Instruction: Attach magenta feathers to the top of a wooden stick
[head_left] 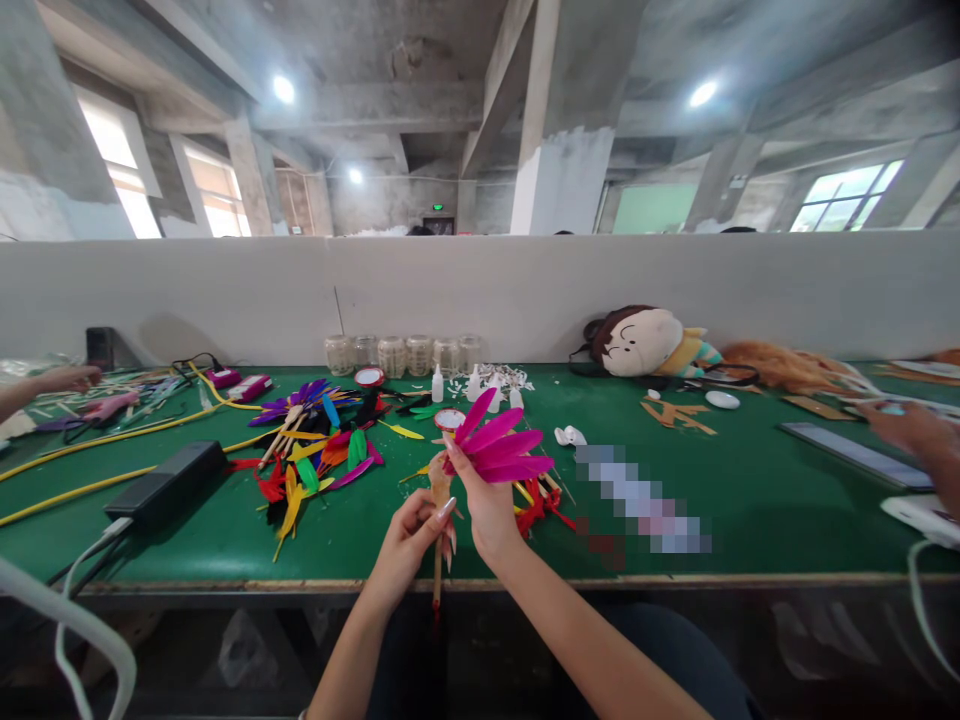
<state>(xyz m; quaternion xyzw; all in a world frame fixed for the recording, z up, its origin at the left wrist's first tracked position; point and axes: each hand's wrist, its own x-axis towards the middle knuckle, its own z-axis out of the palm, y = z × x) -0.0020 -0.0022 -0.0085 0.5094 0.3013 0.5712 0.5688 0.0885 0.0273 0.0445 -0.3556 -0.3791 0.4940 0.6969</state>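
My left hand [411, 540] is closed round a thin wooden handle [437, 572] with a pale, flat head [439, 478] at its top. A fan of magenta feathers [506, 445] spreads up and to the right from that head. Thumb and fingers of my right hand [487, 505] pinch the feathers near their base, where the quill ends are hidden. Left of my hands lies a pile of loose feathers [319, 465] in red, yellow, green and orange. Behind it rests a purple feather piece [304, 400] with wooden sticks. Red tassels [534, 508] lie just right of my hands.
Several glass jars [418, 355] line the partition, with small white bottles [437, 385] before them. A black power adapter [169, 485] and yellow cable [112, 437] lie left. Right are a plush doll bag [641, 342], a phone [855, 455] and another person's hand [911, 435]; one more hand [71, 378] is far left.
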